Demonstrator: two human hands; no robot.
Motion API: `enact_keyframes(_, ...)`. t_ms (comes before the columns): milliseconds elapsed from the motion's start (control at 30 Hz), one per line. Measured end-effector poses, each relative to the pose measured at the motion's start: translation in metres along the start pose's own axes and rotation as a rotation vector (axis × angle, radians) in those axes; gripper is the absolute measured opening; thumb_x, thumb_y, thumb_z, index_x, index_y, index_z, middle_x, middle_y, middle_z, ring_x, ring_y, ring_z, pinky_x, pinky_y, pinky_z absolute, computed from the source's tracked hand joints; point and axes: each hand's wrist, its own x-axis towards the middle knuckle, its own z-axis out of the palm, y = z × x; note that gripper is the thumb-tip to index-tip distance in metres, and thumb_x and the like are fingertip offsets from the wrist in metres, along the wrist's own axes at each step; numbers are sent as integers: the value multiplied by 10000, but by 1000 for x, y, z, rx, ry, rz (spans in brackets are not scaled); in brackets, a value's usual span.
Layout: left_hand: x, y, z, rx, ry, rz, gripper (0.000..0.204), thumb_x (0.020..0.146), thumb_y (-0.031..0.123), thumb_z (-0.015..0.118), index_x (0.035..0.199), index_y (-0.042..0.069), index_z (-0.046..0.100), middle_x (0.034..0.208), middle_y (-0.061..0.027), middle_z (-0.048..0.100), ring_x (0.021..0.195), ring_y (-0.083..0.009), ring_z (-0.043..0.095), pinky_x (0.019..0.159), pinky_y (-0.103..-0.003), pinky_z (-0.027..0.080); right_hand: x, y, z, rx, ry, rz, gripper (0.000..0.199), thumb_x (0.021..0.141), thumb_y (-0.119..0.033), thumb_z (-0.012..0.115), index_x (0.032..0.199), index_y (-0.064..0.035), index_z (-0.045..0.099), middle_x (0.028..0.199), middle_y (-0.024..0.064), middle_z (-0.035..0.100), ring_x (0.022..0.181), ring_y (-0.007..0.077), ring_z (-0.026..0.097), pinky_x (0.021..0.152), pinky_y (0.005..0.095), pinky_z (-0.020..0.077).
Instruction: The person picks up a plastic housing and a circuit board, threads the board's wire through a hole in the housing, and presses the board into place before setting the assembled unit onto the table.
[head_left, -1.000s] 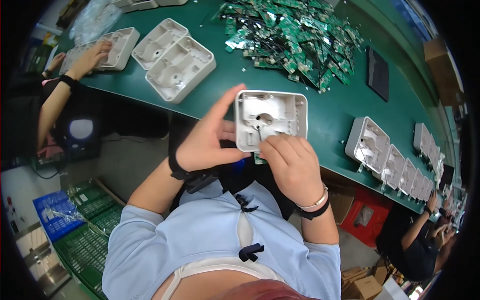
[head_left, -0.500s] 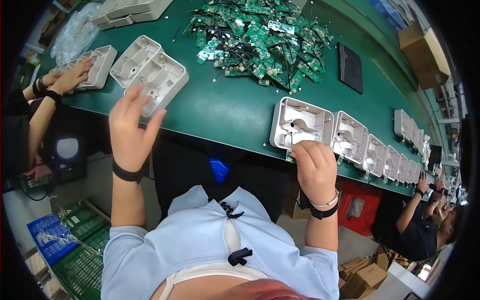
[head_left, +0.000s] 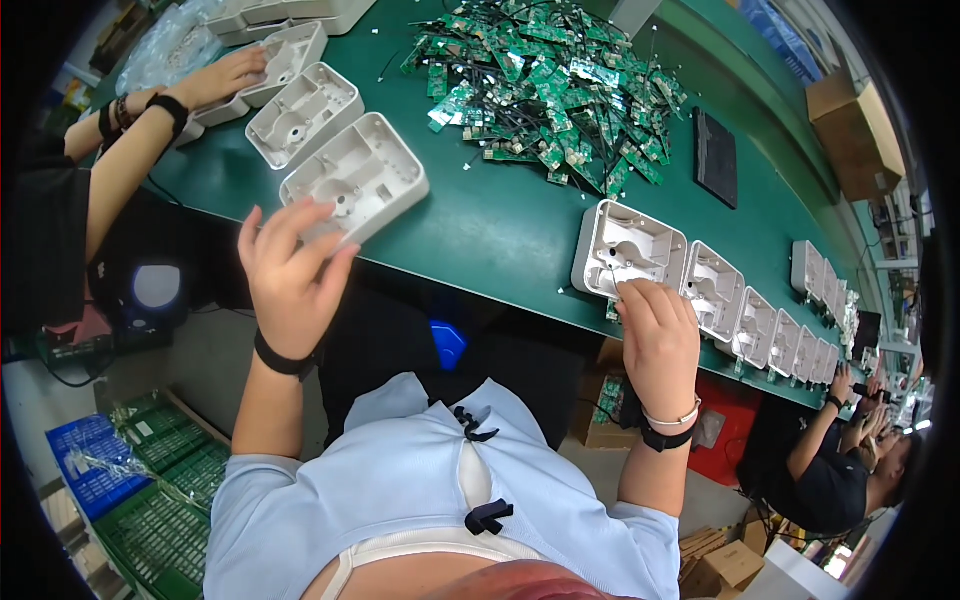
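Note:
My left hand (head_left: pixel 295 275) is open, fingers spread over the near corner of a white plastic housing (head_left: pixel 395 185); I cannot tell whether they touch it. Inside, the housing has ribs and a round, dark-holed recess. At the right, my right hand (head_left: pixel 662 330) has its fingertips pinched together at the near wall of another white housing (head_left: pixel 645 240). A small green circuit board (head_left: pixel 612 311) shows beside those fingertips, below the housing's edge. What the fingers pinch is hidden.
Green circuit boards with black cables lie in a pile (head_left: pixel 560 95) at the far middle of the green table (head_left: pixel 480 230). A black tray (head_left: pixel 715 158) is right of it. More housings (head_left: pixel 757 325) run rightward. A co-worker's hand (head_left: pixel 225 78) touches housings at left.
The view has shifted, so the scene sits further right. At left, the housings have slid toward me and rightward, and the co-worker's hand has reached further along them. My right hand keeps its pinch.

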Motion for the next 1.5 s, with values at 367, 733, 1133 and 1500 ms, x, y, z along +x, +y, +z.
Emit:
enact_keyframes(367,-13,27,0,-181,-62,116,205,747,116,865,920,125,755,1205,-23,729,1212,-275,659,1137,-615,339,145,2,-21,128,-208,192,207,939,-149,738,1051,24,749,869,187,729,747,323,692,707,395,537)
enact_keyframes(733,-14,19,16,-262,-67,139,442,742,148,877,1160,121,738,1400,-133,630,1320,-348,579,1144,-585,353,200,56,24,454,-292,477,236,967,-223,758,984,12,757,842,99,760,838,205,749,741,319,570)
enact_keyframes(1133,-13,3,10,-497,-251,-212,1185,676,171,961,1635,12,282,1580,-229,439,1482,-393,432,1239,-473,329,166,7,-15,920,135,487,209,1065,-192,672,1183,-27,720,881,22,744,682,28,562,580,168,381)
enact_keyframes(1500,-43,-15,5,-777,-64,-374,1168,596,163,980,1574,-10,364,1480,-208,496,1375,-342,532,1157,-430,423,118,-85,46,1360,-153,655,196,1086,-176,617,1209,-40,685,1047,48,772,571,25,462,507,180,319)
